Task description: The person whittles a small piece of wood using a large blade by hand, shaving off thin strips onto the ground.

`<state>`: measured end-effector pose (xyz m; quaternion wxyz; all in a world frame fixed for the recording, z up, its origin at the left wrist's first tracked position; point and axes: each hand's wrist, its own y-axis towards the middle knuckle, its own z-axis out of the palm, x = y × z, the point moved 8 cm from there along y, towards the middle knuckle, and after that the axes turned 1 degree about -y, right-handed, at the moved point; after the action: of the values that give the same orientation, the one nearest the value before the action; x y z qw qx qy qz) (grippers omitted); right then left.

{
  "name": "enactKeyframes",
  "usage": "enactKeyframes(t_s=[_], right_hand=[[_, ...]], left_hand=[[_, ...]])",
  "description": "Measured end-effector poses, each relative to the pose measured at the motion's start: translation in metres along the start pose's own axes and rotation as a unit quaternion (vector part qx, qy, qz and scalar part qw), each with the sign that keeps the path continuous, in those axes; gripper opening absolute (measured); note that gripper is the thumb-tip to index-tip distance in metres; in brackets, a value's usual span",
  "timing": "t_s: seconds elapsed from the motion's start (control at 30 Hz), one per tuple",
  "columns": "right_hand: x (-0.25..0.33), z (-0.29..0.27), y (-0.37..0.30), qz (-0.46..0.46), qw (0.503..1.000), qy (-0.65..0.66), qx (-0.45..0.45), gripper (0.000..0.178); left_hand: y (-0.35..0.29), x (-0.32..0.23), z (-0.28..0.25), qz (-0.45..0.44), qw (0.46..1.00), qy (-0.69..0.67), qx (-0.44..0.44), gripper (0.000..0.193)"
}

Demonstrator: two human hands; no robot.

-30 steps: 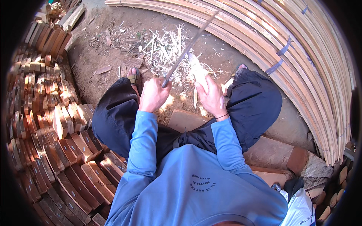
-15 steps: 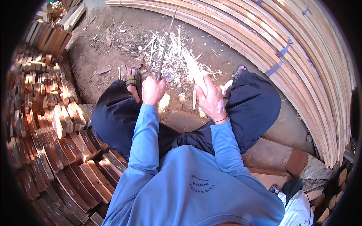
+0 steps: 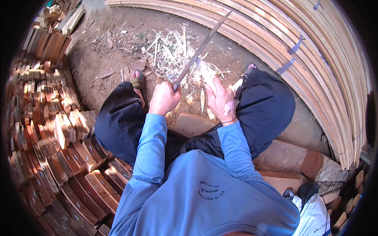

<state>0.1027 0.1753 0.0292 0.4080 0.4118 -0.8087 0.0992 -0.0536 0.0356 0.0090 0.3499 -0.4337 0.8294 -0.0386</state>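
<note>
My left hand is closed around the handle end of a long knife. Its dark, narrow blade slants up and to the right, away from me. My right hand grips a pale strip of wood, which is washed out by sunlight. The strip's far end lies close to the blade; whether they touch, I cannot tell. Below the hands, a small pointed wood sliver shows between my knees. Light wood shavings cover the ground just beyond both hands.
Stacks of reddish-brown wooden blocks fill the left side. Long bundled wood strips, tied with blue-grey bands, curve along the far and right sides. A brick slab lies between my legs. A white bag sits at lower right.
The knife has swung from nearly upright to a strong rightward slant, its blade now crossing near the wood strip. My left hand has moved slightly right; both hands keep their hold.
</note>
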Motion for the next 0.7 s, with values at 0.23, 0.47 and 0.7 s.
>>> enactKeyframes(t_s=[0.23, 0.47, 0.7], right_hand=[[0.001, 0.002, 0.0, 0.012, 0.999, -0.034, -0.006, 0.016], [0.018, -0.009, -0.001, -0.044, 0.999, 0.008, -0.028, 0.017], [0.006, -0.004, -0.002, -0.02, 0.999, -0.036, -0.035, 0.02]], left_hand=[[0.018, 0.009, 0.015, 0.016, 0.996, 0.047, -0.072, 0.034], [0.057, 0.054, -0.011, -0.139, 0.985, -0.007, -0.099, 0.04], [0.026, 0.021, -0.017, 0.096, 0.993, 0.063, -0.041, 0.025]])
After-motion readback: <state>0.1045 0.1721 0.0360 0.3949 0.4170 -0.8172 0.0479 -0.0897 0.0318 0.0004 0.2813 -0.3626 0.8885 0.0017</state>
